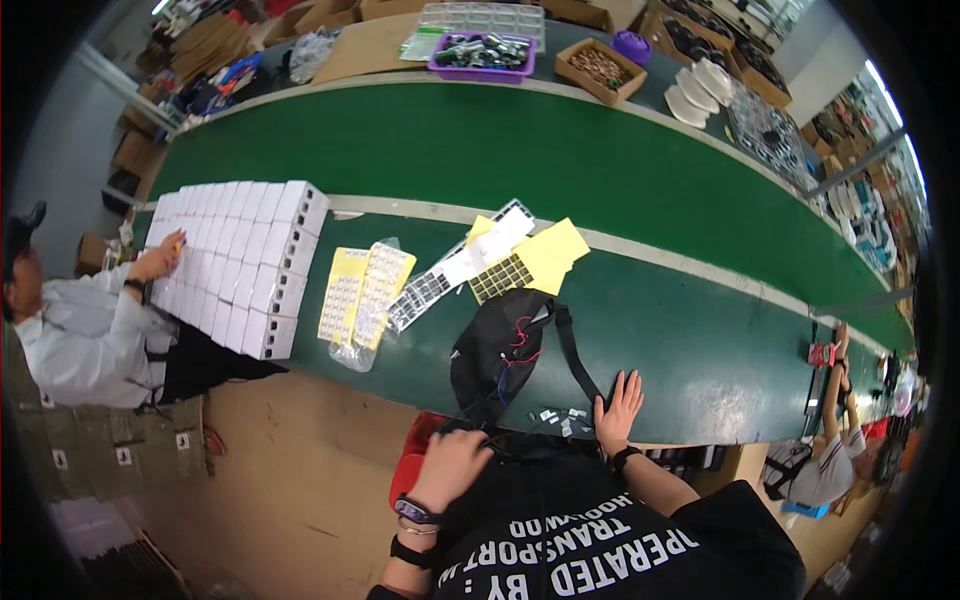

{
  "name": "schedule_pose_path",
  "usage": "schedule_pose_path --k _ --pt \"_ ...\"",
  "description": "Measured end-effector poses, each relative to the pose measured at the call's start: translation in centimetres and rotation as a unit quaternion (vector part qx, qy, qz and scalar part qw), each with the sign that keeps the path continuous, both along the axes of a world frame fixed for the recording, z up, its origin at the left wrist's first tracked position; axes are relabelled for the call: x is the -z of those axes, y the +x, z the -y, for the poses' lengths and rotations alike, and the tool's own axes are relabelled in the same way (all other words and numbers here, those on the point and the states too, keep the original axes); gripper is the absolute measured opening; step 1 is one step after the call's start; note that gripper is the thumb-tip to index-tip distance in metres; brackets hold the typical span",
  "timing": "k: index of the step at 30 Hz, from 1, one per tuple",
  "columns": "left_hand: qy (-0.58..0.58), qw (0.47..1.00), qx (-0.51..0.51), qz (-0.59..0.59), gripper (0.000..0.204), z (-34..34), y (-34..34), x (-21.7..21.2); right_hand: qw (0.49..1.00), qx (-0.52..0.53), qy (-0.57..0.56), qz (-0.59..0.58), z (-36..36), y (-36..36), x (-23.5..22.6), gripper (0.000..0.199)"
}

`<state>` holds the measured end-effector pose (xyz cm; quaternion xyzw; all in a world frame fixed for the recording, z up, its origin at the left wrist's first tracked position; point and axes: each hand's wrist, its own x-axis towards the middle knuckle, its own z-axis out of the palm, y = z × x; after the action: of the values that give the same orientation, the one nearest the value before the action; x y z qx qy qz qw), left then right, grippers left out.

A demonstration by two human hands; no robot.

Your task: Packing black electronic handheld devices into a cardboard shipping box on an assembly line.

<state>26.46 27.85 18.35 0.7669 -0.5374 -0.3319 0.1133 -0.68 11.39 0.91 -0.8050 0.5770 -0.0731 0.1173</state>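
My right hand (620, 405) lies flat on the green table, fingers stretched, beside a black strap. That strap runs from a black fabric bag (490, 350) in front of me, which has red and blue cords on it. Small dark and pale pieces (563, 421) lie at the table edge, just left of my right hand. My left hand (455, 468) is close to my body at the table's edge, below the bag. Its fingers are loosely extended with nothing visible in them.
Yellow label sheets (345, 295) and a black-and-white sheet (420, 300) lie beyond the bag. At left, a person touches stacked white boxes (235, 260). A purple basket (483, 55) of metal parts and a carton (600, 72) stand at the back. Another person sits far right.
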Motion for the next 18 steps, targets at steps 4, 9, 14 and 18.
schedule_pose_path --k 4,9,14,18 --pt "-0.128 0.975 -0.180 0.015 0.025 -1.4 5.3 1.4 1.000 -0.002 -0.003 0.017 0.4 0.2 -0.1 0.072" --pt "-0.046 0.911 -0.396 -0.102 0.027 -8.8 13.3 12.9 1.000 0.010 0.009 0.025 1.3 0.2 -0.5 0.072" --pt "0.159 0.954 -0.136 -0.215 0.039 -6.3 18.4 25.8 0.998 0.045 0.006 0.045 -0.4 -1.0 -1.4 0.068" --pt "0.081 0.947 0.117 -0.287 0.037 22.5 14.6 32.3 0.998 -0.027 0.003 0.049 0.3 0.2 0.2 0.065"
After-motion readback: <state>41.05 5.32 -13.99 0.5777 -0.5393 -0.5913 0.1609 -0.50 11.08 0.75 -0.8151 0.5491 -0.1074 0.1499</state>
